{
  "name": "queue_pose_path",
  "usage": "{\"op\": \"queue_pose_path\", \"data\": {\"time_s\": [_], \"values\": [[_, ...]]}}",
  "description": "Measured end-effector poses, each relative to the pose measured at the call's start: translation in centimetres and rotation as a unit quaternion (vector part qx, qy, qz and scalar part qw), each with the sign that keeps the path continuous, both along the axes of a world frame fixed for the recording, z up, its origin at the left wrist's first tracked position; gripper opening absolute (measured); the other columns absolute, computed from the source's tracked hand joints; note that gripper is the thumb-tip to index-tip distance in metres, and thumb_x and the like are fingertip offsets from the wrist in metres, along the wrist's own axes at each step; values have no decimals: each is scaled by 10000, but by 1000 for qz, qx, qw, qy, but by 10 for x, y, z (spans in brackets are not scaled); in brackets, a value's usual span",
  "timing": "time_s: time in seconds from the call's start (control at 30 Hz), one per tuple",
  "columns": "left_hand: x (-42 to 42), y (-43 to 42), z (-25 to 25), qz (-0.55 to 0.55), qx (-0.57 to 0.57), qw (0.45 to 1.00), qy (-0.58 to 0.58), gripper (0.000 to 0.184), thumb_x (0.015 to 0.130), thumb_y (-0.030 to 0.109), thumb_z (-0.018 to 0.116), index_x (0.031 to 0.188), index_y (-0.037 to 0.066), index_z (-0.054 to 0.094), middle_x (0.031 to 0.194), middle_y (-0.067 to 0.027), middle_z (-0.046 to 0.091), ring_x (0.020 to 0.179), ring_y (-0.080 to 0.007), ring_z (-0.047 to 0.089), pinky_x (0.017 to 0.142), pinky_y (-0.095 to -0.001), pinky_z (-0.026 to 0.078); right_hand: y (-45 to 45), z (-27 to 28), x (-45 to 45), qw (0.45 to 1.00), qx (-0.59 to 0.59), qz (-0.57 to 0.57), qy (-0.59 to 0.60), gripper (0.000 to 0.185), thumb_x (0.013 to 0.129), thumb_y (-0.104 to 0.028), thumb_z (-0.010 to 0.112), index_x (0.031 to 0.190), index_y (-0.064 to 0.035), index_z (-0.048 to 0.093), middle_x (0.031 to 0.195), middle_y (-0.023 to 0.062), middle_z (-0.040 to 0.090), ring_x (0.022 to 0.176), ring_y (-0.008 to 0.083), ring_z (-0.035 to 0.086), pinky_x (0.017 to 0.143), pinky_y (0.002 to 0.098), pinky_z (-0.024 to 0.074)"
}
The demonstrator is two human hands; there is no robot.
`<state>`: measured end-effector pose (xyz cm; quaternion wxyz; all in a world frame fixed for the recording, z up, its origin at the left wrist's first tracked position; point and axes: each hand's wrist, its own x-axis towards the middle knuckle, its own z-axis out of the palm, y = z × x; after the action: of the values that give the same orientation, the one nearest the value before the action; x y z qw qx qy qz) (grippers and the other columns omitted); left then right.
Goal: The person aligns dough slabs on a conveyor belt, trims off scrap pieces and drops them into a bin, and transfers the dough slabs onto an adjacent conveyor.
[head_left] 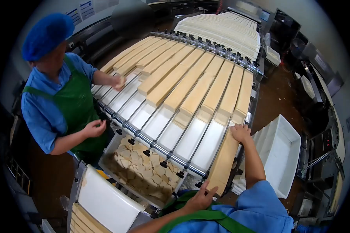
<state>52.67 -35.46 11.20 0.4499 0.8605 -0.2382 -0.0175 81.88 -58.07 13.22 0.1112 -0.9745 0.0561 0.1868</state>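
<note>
A long, pale tan block of bread [224,161] lies along the right edge of the conveyor, its near end reaching past the front bar. My left hand [199,200] has its fingers against this near end. At the far end, my right hand [241,133] curls its fingers over the top. Between them the two hands hold the bread. Just beyond my right hand, the nearest of several similar long bread blocks [243,95] ends in its own lane. Thin metal rods separate these lanes on the white belt [159,122].
A co-worker [62,97] stands at left, one hand holding a small pale piece above the belt. Below the front bar [144,138] with black knobs sits a crate [105,161] of bread slices. Stacked white crates [295,155] stand at right; a second conveyor [105,198] is lower left.
</note>
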Motion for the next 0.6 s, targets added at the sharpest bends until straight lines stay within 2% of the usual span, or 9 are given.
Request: {"op": "queue_pose_path", "data": {"time_s": [0.07,0.13,0.27,0.33,0.37,0.4,0.47,0.5,0.6], "values": [[10,-6,-2,9,-1,1000,8,570,819,104,638,1346,110,422,1356,-313,265,1185,-474,454,940,-415,469,-1,-4,12,1000,-14,6,-6,659,833,-519,376,1286,-61,517,1338,234,468,1305,396,305,1064,502,210],[18,-7,-1,17,0,1000,17,559,824,77,606,1349,112,417,1359,-307,263,1180,-477,458,936,-417,474,13,25,5,999,-1,-32,16,637,838,-404,375,1268,52,489,1376,236,433,1294,399,336,1065,474,218],[32,-12,0,21,-29,999,34,569,811,38,584,1348,110,409,1359,-290,268,1140,-471,486,899,-409,490,-6,-1,23,999,23,-17,-26,650,839,-357,360,1325,72,414,1437,238,353,1322,398,310,1078,468,209],[39,-16,0,26,-34,999,33,571,810,25,574,1348,110,404,1358,-287,270,1120,-463,499,881,-407,496,-6,2,28,998,44,-33,-41,677,838,-325,351,1376,85,325,1484,231,270,1344,388,290,1093,471,195],[44,-19,0,29,-37,998,40,572,810,14,567,1349,110,401,1355,-286,271,1097,-451,511,868,-409,496,-12,-9,33,996,51,-36,-69,632,830,-299,370,1347,66,368,1449,222,332,1326,386,314,1102,481,184],[46,-21,1,30,-40,998,49,573,811,3,560,1350,111,398,1353,-285,272,1074,-439,523,856,-412,496,-14,-7,35,996,54,-32,-66,632,830,-299,370,1347,66,368,1449,222,332,1326,386,314,1102,481,184],[53,-24,1,31,-47,996,62,578,809,-14,551,1351,117,398,1351,-287,271,1056,-431,531,847,-413,496,-19,0,43,999,33,16,-24,549,825,-281,395,1261,47,455,1389,209,397,1294,378,355,1087,517,190],[54,-25,1,26,-56,995,75,584,808,-31,542,1352,124,398,1349,-288,270,1038,-422,540,838,-413,496,-22,-19,41,986,32,29,-158,446,824,-258,418,1157,13,538,1332,198,437,1276,375,361,1044,550,222],[64,-32,-13,41,-54,997,45,595,805,-56,527,1355,123,390,1358,-275,262,1035,-422,540,849,-410,492,-25,-19,35,979,-26,26,-198,428,832,-239,416,1172,-12,542,1357,190,416,1292,368,329,1031,562,230]]}}
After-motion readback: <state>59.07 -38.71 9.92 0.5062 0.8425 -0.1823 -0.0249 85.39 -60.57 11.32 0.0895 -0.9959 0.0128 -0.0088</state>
